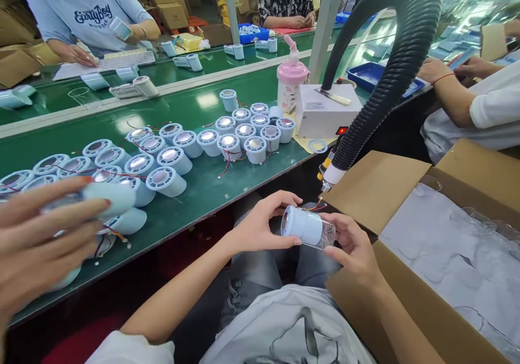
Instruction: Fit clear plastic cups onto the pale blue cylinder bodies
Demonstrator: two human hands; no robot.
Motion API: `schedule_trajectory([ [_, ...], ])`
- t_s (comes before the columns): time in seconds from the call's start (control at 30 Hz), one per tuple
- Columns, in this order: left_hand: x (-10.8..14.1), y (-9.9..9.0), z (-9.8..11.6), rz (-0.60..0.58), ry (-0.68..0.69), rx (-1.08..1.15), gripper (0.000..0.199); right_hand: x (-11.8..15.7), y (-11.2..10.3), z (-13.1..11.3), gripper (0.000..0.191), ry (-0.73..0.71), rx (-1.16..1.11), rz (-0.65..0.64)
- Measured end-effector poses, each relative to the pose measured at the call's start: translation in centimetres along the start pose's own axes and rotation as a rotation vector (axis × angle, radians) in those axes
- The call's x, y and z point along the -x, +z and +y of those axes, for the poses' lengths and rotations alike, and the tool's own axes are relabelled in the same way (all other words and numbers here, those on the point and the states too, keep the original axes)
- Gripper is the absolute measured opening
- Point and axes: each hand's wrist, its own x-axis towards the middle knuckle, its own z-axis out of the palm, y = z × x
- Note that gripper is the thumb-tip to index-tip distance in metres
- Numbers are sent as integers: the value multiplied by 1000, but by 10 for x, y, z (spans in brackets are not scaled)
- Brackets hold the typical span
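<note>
Above my lap, both hands hold one light-blue cylindrical part (306, 225) lying nearly sideways. My left hand (266, 226) grips its ringed end between thumb and fingers. Around the other end sits a clear plastic sleeve (328, 234), which my right hand (351, 245) pinches. Thin red and yellow wires (317, 207) stick out behind the part. Just above hangs the tip of a black corrugated hose (333, 174), apart from my hands. Several similar blue cylinders (166, 181), with silvery centres and loose wires, stand on the green bench.
At the left, a co-worker's blurred hand (49, 234) holds another blue part (109, 197). An open cardboard box (376, 188) with clear plastic pieces stands at my right. A white box unit (320, 112) and a pink-lidded cup (291, 77) stand on the green bench (211, 193). Other people sit across and right.
</note>
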Motion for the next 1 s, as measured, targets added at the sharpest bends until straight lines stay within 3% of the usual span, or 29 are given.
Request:
schedule_trajectory([
  [0.17, 10, -2, 16, -33, 242, -245, 45, 5, 3, -22, 40, -5, 0, -53],
  [0.3, 18, 0, 19, -16, 316, -237, 30, 8, 5, -30, 39, -6, -3, -48],
  [0.57, 33, 8, 21, 24, 279, -78, 7, 14, 5, -33, 44, -56, 37, -80],
  [0.7, 36, 10, 26, 67, 276, -67, 5, 15, 4, -34, 46, -74, 3, -115],
  [0.83, 38, 11, 28, 130, 298, -114, 47, 17, 4, -36, 47, -75, 21, -134],
  [0.9, 39, 11, 27, 112, 300, -136, 39, 17, 5, -36, 47, -75, 51, -135],
  [1.0, 42, 12, 26, 80, 289, -104, 13, 18, 6, -36, 47, -91, 89, -131],
])
